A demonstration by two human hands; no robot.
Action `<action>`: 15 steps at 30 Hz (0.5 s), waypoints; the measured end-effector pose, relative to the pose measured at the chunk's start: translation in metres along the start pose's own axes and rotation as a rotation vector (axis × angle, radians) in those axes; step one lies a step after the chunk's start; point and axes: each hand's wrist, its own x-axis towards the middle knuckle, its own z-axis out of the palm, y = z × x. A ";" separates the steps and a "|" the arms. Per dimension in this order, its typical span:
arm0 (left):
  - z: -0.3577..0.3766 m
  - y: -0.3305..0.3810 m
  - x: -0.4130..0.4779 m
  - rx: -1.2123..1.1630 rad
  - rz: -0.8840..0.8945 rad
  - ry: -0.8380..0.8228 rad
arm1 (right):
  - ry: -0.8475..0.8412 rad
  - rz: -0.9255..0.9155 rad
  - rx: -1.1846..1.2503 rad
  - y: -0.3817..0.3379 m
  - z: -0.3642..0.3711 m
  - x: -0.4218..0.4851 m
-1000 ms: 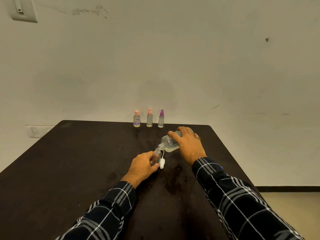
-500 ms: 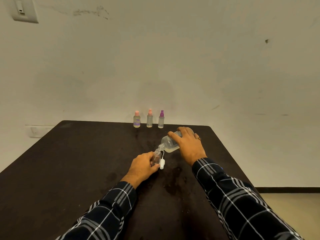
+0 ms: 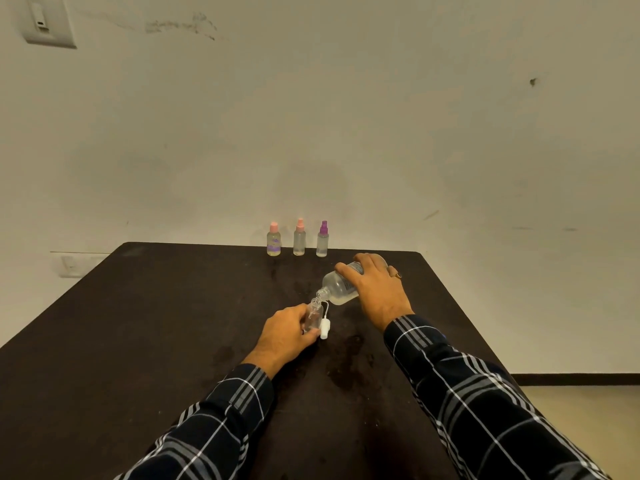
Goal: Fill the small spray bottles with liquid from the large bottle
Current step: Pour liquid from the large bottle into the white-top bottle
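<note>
Grey-white switch plate [image 3: 48, 20] sits high on the wall at far left, its top cut off by the frame edge; lower down, a wall socket [image 3: 71, 266] is partly hidden behind the dark table [image 3: 138, 323]. A plaid left sleeve [image 3: 214, 424] enters from the bottom edge, so the arm above it is out of view. The left hand [image 3: 284, 336] has its fingers curled round the small open bottle [image 3: 314, 315], which stands upright on the table near the middle; the fingers cover its lower left side, and how full it is cannot be made out. Along the far edge stand a pink-capped bottle [image 3: 274, 239], a pink-sprayer bottle [image 3: 299, 237] and a purple-sprayer bottle [image 3: 322, 239], too small to read. A white spray cap [image 3: 325, 327] lies just beside the small open bottle. The large bottle [image 3: 337, 287] is tipped down to the left, its mouth just above the small neck; whether they touch is unclear, and no stream can be made out. The right hand [image 3: 379, 289] grips it from above, hiding its rear half; a ring [image 3: 397, 274] shows on one finger. Pale floor [image 3: 588, 410] shows at far right.
</note>
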 end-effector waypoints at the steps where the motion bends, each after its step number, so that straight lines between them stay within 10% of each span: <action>1: 0.000 0.000 0.000 -0.003 0.002 0.000 | -0.003 -0.001 -0.002 0.000 0.000 0.000; 15: 0.001 -0.002 0.001 -0.001 0.004 -0.007 | -0.017 -0.012 -0.015 0.000 -0.001 0.002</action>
